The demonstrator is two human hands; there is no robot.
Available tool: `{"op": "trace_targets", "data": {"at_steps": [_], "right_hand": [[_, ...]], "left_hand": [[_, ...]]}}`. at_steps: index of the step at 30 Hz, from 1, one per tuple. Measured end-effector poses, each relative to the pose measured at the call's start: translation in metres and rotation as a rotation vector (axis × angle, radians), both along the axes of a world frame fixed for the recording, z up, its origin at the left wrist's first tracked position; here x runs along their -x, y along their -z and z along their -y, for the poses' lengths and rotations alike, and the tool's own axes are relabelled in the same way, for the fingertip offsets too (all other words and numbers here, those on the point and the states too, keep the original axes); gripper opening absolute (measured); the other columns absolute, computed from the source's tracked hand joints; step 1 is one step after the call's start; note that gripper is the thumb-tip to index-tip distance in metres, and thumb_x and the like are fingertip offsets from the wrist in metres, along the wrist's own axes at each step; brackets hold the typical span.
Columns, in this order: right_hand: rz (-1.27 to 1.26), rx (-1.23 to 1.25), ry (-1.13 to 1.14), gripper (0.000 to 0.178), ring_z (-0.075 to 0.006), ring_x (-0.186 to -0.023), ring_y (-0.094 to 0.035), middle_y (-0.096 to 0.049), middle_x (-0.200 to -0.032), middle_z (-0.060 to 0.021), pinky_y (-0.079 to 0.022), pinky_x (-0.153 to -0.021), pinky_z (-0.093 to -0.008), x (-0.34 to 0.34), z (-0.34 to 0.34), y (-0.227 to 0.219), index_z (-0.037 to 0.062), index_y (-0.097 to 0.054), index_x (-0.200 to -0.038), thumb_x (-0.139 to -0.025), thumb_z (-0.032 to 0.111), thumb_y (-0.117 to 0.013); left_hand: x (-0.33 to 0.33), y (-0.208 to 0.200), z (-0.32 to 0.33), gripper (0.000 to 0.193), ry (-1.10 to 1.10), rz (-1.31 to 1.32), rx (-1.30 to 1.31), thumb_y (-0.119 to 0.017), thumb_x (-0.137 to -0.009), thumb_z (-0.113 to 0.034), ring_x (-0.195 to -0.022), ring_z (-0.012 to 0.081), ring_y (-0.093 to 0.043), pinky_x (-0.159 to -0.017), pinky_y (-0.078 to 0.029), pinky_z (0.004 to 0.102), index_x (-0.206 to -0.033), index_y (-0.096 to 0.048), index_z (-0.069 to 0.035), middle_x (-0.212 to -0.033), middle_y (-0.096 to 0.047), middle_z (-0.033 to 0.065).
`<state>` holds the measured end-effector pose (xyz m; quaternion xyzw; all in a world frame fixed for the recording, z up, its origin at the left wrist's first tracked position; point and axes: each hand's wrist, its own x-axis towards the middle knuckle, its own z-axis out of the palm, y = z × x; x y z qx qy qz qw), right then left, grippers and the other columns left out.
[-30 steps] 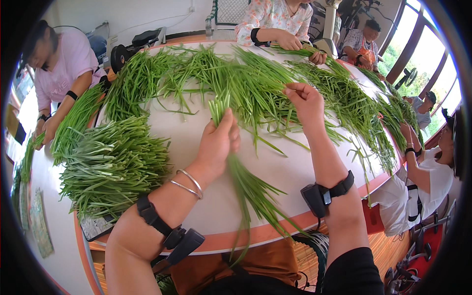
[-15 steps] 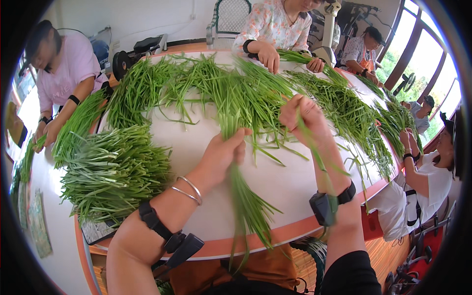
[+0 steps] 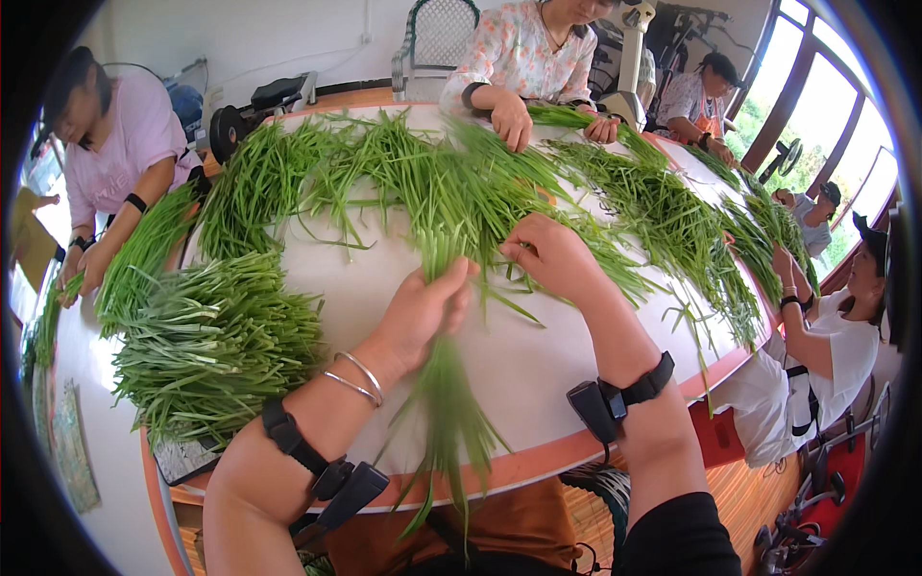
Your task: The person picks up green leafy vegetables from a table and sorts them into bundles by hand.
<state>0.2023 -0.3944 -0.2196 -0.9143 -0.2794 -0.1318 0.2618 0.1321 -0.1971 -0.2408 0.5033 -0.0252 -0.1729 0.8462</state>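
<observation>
A left hand (image 3: 429, 309) is closed around a bunch of green stalks (image 3: 444, 374), and a right hand (image 3: 557, 252) is just beside it, to the right.

The two hands are apart; the left one grips the bunch near its far end, with pale stalk ends showing beyond the fist, and the leafy part, somewhat blurred, reaches over the near edge of the white table (image 3: 360, 288); the right hand has its fingers bent, and I cannot tell if something is between them; on the left of the table is a thick pile of stalks (image 3: 216, 346), while loose greens (image 3: 384, 163) are spread across the far side and more long leaves (image 3: 663, 206) to the right; on the far side a person in a flowered shirt (image 3: 519, 53) has both hands at the greens.
</observation>
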Motion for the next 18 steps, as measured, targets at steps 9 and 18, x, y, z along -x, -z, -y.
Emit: {"op": "trace_targets", "data": {"at_steps": [9,18], "right_hand": [[0.043,0.179,0.195,0.024,-0.0319,-0.07,-0.057,-0.059,-0.079,-0.0143,-0.045,-0.065,-0.0402,0.008,-0.006,-0.01,0.0043,-0.064,-0.074,-0.079,0.027,-0.058],[-0.183,-1.044,-0.02,0.017,-0.0035,-0.06,-0.049,-0.063,-0.085,-0.0033,-0.036,-0.052,-0.016,-0.001,0.008,-0.033,0.0005,-0.062,-0.098,-0.087,0.012,-0.056]], "left_hand": [[0.001,-0.001,0.0,0.023,0.027,0.006,0.015,-0.049,-0.091,-0.029,-0.051,0.0058,-0.038,-0.046,-0.032,0.0196,-0.096,-0.048,-0.007,-0.063,-0.041,-0.0038],[0.001,0.001,0.0,0.019,-0.038,-0.043,0.042,-0.054,-0.089,-0.024,-0.054,0.0067,-0.038,-0.047,-0.032,0.0202,-0.097,-0.049,-0.008,-0.069,-0.042,-0.0025]]}}
